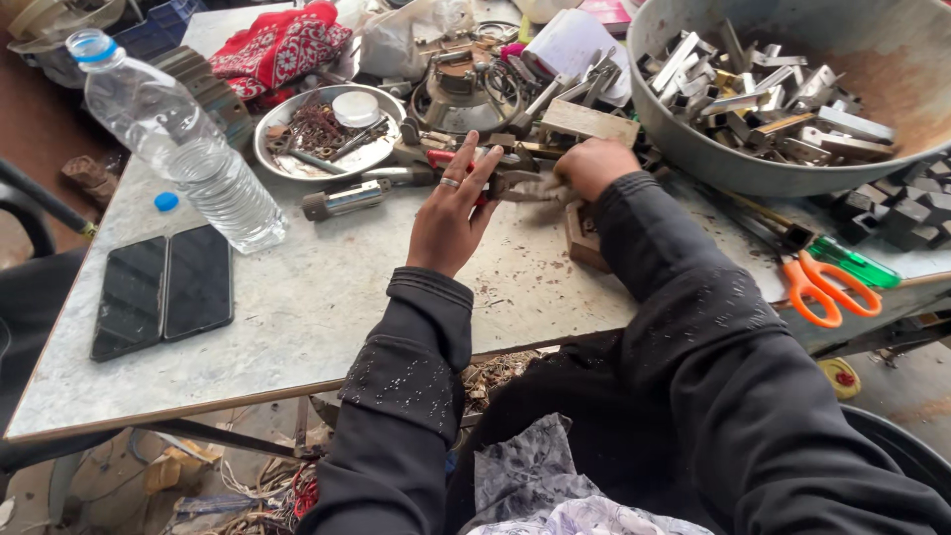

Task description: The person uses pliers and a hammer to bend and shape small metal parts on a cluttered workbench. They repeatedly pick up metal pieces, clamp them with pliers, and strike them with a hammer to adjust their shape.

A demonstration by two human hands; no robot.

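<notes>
My left hand wears a ring and rests on a red-handled pair of pliers lying on the worn metal table, its fingers spread over the handle. My right hand is closed around a small part at the pliers' jaws; what it grips is hidden by the fingers. A small wooden block sits under my right wrist.
A large metal basin of metal pieces stands at the right. A shallow metal dish of scrap, a plastic water bottle, two dark phones, orange-handled scissors and a red cloth lie around.
</notes>
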